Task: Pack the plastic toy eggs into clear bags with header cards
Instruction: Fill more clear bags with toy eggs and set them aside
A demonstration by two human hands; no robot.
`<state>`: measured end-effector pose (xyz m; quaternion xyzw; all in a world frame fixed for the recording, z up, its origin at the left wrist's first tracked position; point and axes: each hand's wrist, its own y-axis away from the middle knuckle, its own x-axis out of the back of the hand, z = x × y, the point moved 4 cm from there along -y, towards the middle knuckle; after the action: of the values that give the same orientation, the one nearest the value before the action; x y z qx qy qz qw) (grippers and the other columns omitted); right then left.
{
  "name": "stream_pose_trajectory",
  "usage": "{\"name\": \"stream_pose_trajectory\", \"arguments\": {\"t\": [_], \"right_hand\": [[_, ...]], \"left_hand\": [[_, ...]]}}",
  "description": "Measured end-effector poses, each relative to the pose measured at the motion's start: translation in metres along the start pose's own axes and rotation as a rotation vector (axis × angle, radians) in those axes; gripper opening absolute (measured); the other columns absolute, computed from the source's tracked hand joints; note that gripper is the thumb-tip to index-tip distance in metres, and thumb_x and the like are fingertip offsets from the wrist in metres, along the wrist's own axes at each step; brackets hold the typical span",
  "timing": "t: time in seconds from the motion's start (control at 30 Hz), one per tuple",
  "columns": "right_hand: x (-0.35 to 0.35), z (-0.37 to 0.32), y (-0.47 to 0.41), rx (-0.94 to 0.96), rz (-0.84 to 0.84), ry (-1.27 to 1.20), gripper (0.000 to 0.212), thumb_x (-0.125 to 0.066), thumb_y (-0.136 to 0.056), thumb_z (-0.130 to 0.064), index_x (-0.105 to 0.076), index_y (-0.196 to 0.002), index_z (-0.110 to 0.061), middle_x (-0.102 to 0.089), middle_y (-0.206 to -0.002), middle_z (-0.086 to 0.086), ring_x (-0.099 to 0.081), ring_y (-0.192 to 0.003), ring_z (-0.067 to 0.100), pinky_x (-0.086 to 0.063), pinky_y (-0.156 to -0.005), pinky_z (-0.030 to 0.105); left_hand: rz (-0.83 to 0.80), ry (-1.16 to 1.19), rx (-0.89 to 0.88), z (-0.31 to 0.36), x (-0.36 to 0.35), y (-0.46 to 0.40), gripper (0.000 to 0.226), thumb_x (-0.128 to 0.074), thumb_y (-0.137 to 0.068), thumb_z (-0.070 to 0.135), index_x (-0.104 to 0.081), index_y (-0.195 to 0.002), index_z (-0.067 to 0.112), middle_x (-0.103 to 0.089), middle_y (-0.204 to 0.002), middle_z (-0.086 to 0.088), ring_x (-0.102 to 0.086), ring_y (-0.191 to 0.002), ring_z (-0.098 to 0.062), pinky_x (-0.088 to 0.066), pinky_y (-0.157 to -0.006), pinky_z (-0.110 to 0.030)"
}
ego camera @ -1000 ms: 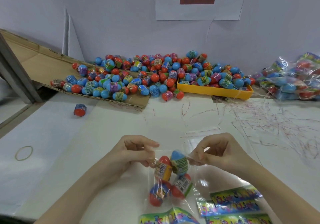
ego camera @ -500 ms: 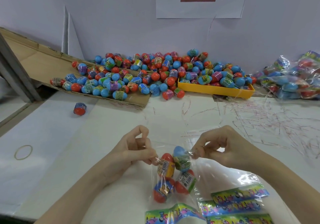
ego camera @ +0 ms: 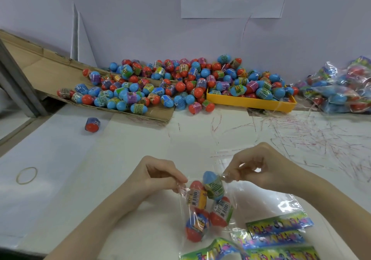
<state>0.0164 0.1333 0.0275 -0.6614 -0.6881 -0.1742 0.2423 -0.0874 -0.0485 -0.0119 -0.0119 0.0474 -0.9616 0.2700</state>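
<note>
Now, left hand (ego camera: 158, 174) and right hand (ego camera: 259, 168) both pinching one clear bag (ego camera: 227, 201), four eggs (ego camera: 197, 196) sitting inside, above the table (ego camera: 120, 169)

Four bagged eggs (ego camera: 208, 203), one tray (ego camera: 251, 103)

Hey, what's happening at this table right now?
A person is packing plastic toy eggs. The left hand and right hand each pinch a top corner of a clear bag holding four eggs, its mouth not yet sealed. Colourful header cards lie on the table by the right forearm. A big pile of loose eggs waits at the back, spilling over a yellow tray, with finished bags stacked far right.
</note>
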Motion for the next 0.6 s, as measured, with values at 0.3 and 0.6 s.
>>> {"name": "stream_pose_trajectory", "arguments": {"t": [0.3,0.6], "right_hand": [[0.0001,0.0037,-0.005,-0.077,-0.111,-0.03,0.043,-0.052,-0.076,0.02,-0.066,-0.059,-0.018,-0.07,-0.069,-0.007,-0.07,-0.076,0.011,-0.055,-0.072,0.022],[0.0003,0.0034,-0.0076,-0.118,-0.154,0.025,0.041,-0.059,-0.077,0.014,-0.066,-0.06,-0.023,-0.072,-0.075,-0.007,-0.069,-0.081,0.005,-0.053,-0.071,0.015]], "left_hand": [[0.028,-0.05,0.003,0.001,-0.0009,0.0021,0.015,-0.063,-0.058,0.022,-0.073,-0.059,0.011,-0.068,-0.06,-0.004,-0.064,-0.057,-0.012,-0.049,-0.057,-0.016],[0.134,-0.133,0.05,0.0046,-0.0042,-0.0007,0.011,-0.082,-0.047,0.017,-0.072,-0.052,0.015,-0.068,-0.055,-0.002,-0.063,-0.053,-0.007,-0.047,-0.052,-0.013]]}}
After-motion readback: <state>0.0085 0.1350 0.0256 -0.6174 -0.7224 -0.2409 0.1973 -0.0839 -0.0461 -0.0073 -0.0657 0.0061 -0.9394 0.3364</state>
